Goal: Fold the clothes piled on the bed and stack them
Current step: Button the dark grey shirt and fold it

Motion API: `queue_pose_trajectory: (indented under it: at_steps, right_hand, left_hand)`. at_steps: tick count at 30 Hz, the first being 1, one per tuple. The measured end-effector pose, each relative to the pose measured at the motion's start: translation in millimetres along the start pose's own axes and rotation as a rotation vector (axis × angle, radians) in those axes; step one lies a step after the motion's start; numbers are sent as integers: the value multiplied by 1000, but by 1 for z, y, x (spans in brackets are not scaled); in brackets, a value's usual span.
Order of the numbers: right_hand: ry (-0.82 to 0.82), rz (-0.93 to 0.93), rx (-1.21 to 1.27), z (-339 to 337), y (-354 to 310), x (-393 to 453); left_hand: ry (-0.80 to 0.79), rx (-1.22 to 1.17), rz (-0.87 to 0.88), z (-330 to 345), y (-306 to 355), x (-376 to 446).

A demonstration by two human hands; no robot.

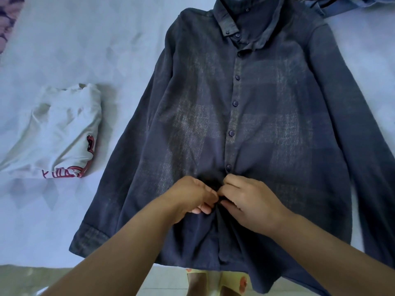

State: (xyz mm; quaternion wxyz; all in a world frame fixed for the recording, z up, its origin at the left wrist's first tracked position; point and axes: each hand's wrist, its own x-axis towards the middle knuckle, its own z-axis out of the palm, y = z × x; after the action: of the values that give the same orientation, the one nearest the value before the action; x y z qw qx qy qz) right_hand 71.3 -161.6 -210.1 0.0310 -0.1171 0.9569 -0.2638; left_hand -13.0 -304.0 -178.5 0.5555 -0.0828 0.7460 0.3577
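A dark navy long-sleeved button-up shirt of faded woven cloth lies front up on the bed, collar toward the far edge, sleeves spread to either side, its hem hanging over the near edge. Both hands meet low on the button placket: the left hand pinches one side of the front, the right hand pinches the other, cloth bunched between them, apparently working a lower button closed. The buttons above look fastened. Pulling the two fronts together puckers the fabric, and if that bunching is not smoothed out the folds may set in crooked; the overhanging hem could also drag the shirt toward the floor once released. Near the left edge of the bed, apart from the shirt's sleeve, sits a folded white garment with red print. At the far right corner more blue clothing touches or overlaps the shirt's shoulder and may snag a fold.
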Motion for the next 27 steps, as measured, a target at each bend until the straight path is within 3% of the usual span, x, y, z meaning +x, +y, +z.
queue_pose_trajectory:
  at_steps: [6, 10, 14, 18, 23, 27]
  right_hand:
    - [56, -58, -84, 7, 2, 0]
    - [23, -90, -83, 6, 6, 0]
    - [-21, -129, -75, 8, 11, -2]
    - [35, -107, -57, 12, 13, -6]
    - [272, 32, -44, 15, 2, -13]
    - [268, 8, -148, 21, -4, -26]
  left_hand:
    - [66, 23, 209, 14, -17, -5]
    - [279, 306, 358, 22, -25, -1]
    - [394, 411, 445, 26, -26, -2]
    - [405, 464, 489, 26, -27, -1]
    - [389, 465, 471, 23, -25, -2]
    - [293, 414, 436, 20, -27, 0]
